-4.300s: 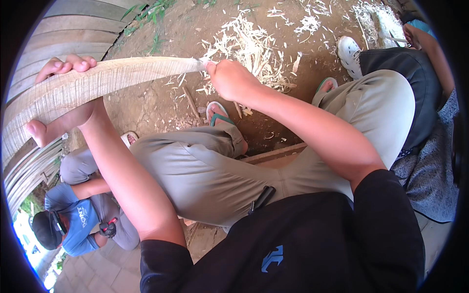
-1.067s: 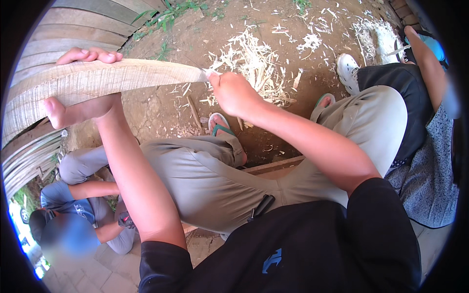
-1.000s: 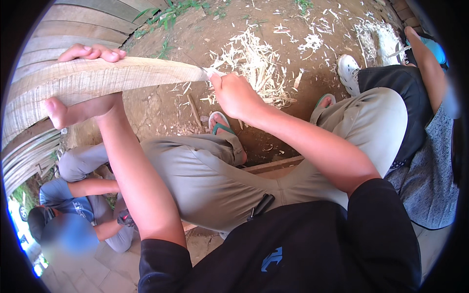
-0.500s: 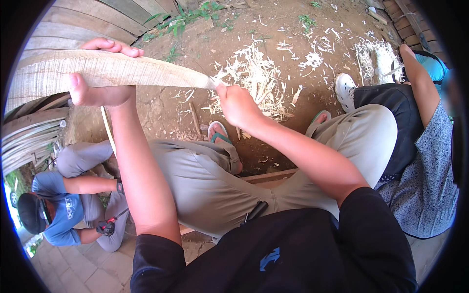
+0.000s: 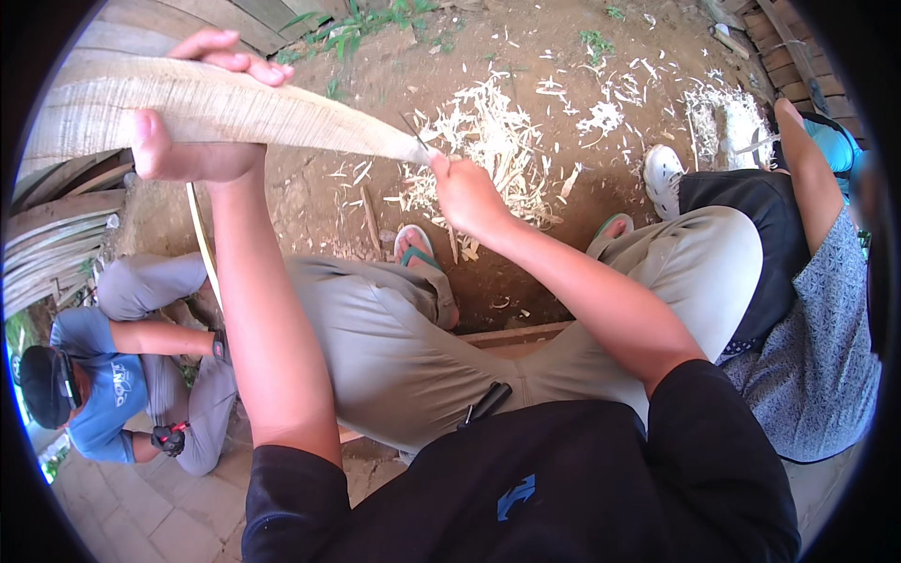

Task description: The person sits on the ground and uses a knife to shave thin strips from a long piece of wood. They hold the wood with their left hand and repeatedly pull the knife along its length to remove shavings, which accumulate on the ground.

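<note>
My left hand [image 5: 192,141] grips a long, pale, curved wooden slat [image 5: 235,108] that runs from the upper left toward the middle. Its fingers wrap over the top edge and the thumb presses underneath. My right hand [image 5: 465,192] is closed on a small knife [image 5: 418,141] at the slat's narrow right end, the blade touching the wood. Only a thin dark part of the blade shows above the fist. My knees in grey trousers [image 5: 394,338] sit below the slat.
Pale wood shavings [image 5: 497,141] lie scattered on the bare earth ahead. More slats [image 5: 52,244] are stacked at the left. A person in a blue shirt [image 5: 103,385] crouches lower left; another person in a patterned top [image 5: 807,347] sits close on my right.
The slat and my left hand have shifted up and left in view. My right hand has slid along toward the slat's tip. The view now shows more of the ground.
</note>
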The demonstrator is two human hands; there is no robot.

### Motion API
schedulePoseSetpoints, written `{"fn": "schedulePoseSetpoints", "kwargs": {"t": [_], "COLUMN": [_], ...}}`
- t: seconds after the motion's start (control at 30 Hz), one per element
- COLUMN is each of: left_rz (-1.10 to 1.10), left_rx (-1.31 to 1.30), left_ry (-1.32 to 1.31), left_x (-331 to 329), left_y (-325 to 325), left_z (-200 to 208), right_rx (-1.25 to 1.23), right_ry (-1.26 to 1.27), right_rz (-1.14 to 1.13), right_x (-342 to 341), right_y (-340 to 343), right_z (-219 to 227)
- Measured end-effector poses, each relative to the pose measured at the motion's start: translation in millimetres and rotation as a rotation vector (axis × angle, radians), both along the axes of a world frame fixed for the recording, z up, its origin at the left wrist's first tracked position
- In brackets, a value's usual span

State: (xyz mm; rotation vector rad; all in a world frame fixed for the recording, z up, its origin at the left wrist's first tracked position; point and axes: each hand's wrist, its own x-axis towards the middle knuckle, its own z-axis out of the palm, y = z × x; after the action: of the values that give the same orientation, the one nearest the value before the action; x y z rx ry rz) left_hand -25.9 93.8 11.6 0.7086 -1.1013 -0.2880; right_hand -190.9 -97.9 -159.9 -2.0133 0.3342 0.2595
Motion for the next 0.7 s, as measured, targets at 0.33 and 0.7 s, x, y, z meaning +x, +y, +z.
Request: {"fn": "schedulePoseSetpoints", "kwargs": {"t": [0.33,0.7], "left_rz": [0.130,0.804], "left_rx": [-0.070,0.178], "left_ry": [0.014,0.209], "left_x": [-0.6,-27.2], "left_y": [-6.7,-34.7], "left_z": [-1.3,17.9], "right_rx": [-0.148,-0.234], "right_ry": [0.363,0.477], "right_rz": [0.056,-0.053], "right_x": [-1.6,-8.9], "right_y": [-34.0,-67.8], "right_z": [-65.0,-84.8]}}
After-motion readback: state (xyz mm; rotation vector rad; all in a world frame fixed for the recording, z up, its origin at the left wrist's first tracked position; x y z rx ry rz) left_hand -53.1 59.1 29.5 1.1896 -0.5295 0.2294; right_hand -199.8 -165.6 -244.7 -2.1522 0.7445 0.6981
